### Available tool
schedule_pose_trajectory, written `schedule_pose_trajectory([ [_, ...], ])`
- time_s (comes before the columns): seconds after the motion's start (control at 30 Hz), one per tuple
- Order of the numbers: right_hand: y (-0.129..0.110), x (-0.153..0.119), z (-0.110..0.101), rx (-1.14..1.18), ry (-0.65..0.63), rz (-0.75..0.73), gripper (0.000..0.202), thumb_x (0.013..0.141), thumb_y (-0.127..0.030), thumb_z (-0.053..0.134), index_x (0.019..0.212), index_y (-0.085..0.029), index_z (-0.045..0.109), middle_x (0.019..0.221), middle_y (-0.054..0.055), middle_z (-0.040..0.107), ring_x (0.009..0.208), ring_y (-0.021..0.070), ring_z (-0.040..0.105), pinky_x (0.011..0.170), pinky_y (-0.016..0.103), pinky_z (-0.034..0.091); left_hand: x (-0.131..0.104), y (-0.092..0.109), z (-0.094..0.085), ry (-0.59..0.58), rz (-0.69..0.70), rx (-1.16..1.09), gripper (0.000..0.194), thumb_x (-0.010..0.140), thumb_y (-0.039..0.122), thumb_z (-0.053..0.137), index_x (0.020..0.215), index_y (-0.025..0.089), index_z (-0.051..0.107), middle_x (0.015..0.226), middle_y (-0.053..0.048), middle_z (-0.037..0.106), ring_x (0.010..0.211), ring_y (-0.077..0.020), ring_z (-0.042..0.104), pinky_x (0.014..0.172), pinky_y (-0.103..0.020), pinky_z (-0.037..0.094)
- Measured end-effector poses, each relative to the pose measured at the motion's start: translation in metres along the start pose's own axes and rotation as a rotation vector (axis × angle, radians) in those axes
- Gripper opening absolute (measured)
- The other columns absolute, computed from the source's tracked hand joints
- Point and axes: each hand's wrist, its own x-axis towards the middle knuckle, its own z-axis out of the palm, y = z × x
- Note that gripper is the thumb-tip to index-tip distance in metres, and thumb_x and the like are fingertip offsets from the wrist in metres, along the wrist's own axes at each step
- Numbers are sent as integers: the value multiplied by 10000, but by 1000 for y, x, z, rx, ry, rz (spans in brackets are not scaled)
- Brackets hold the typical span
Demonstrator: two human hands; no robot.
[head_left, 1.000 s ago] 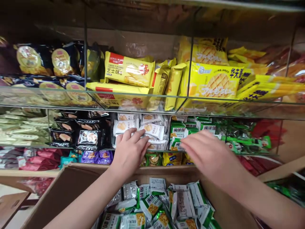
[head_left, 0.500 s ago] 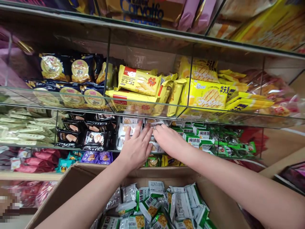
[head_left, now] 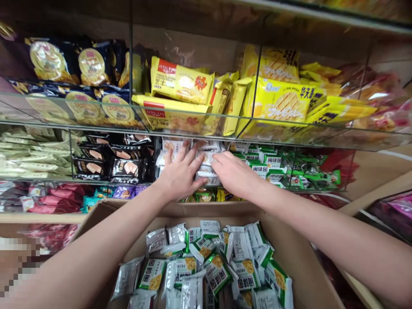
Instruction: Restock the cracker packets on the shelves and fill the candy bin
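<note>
Presently, the left grip [head_left: 180, 174] is splaying wide over white packets [head_left: 207, 159], while the right grip [head_left: 231, 171] is curling beside it; whether the latter is holding any, I cannot tell. These packets are sitting between black packets [head_left: 127, 168] and green-and-white packets [head_left: 259, 168], beyond 1 open carton [head_left: 206, 209].

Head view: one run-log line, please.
left hand: spread over white packets; right hand: at their right side; cardboard box: below, holding green-white packets
</note>
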Motion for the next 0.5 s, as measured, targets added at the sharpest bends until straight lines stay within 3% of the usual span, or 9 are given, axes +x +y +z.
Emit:
schedule_pose_trajectory([
  [0.1, -3, -14, -6, 46, 97, -8, 224, 860, -92, 375, 887, -95, 597, 1012, 146, 546, 985, 247, 454, 809, 373, 420, -7, -4, -10, 54, 22, -9, 586, 815, 459, 460, 1323, 175, 387, 1459, -163, 273, 1345, -382, 132, 987, -629, 157],
  [0.2, -14, -43, -13, 195, 128, -23, 245, 877, -123, 368, 870, -109, 612, 975, 130, 568, 957, 225, 472, 807, 380, 411, -38, -9, -26, 178, 88, -97, 406, 813, 337, 481, 1204, 230, 519, 1371, -93, 436, 1298, -309, 296, 991, -503, 261],
  [0.27, -26, -65, -9, 361, 38, -65, 265, 886, -117, 355, 861, -118, 620, 872, 96, 593, 865, 179, 505, 771, 349, 422, -69, -7, -30, 224, 171, -233, 279, 806, 247, 483, 1057, 248, 604, 1072, -53, 643, 1033, -231, 543, 867, -393, 391],
  [0.3, -34, -75, -2, 442, -45, -97, 274, 886, -104, 350, 855, -125, 622, 819, 76, 597, 816, 157, 516, 744, 326, 429, -84, -3, -27, 191, 219, -317, 267, 797, 221, 493, 1037, 242, 607, 917, -40, 674, 872, -203, 586, 776, -356, 425],
  [0.33, -42, -83, 8, 505, -135, -125, 275, 881, -92, 355, 834, -131, 623, 773, 59, 595, 775, 142, 523, 718, 305, 433, -97, 2, -22, 97, 201, -401, 270, 801, 184, 476, 1034, 231, 603, 825, -33, 675, 773, -183, 586, 720, -330, 439],
  [0.37, -52, -89, 21, 539, -220, -157, 258, 870, -87, 377, 804, -132, 623, 747, 52, 593, 758, 137, 529, 705, 293, 437, -108, 9, -14, -76, 171, -467, 300, 819, 162, 432, 1070, 218, 586, 821, -41, 672, 765, -179, 586, 713, -319, 448],
  [0.43, -74, -92, 47, 512, -332, -202, 180, 830, -106, 457, 752, -126, 618, 750, 63, 599, 779, 157, 544, 712, 305, 447, -121, 24, 6, -385, 111, -570, 319, 821, 155, 399, 1069, 209, 592, 944, -68, 672, 893, -199, 592, 777, -323, 456],
  [0.47, -85, -91, 59, 471, -367, -218, 132, 802, -114, 493, 760, -121, 618, 770, 73, 606, 797, 176, 552, 719, 324, 454, -124, 32, 16, -491, 69, -599, 316, 810, 145, 397, 1031, 217, 611, 959, -67, 674, 930, -203, 594, 805, -323, 454],
  [0.5, -97, -88, 69, 425, -400, -218, 91, 770, -121, 529, 778, -116, 620, 789, 82, 614, 812, 197, 560, 721, 346, 462, -125, 37, 25, -526, 38, -599, 302, 796, 140, 403, 980, 219, 630, 944, -68, 680, 928, -207, 605, 805, -322, 459],
])
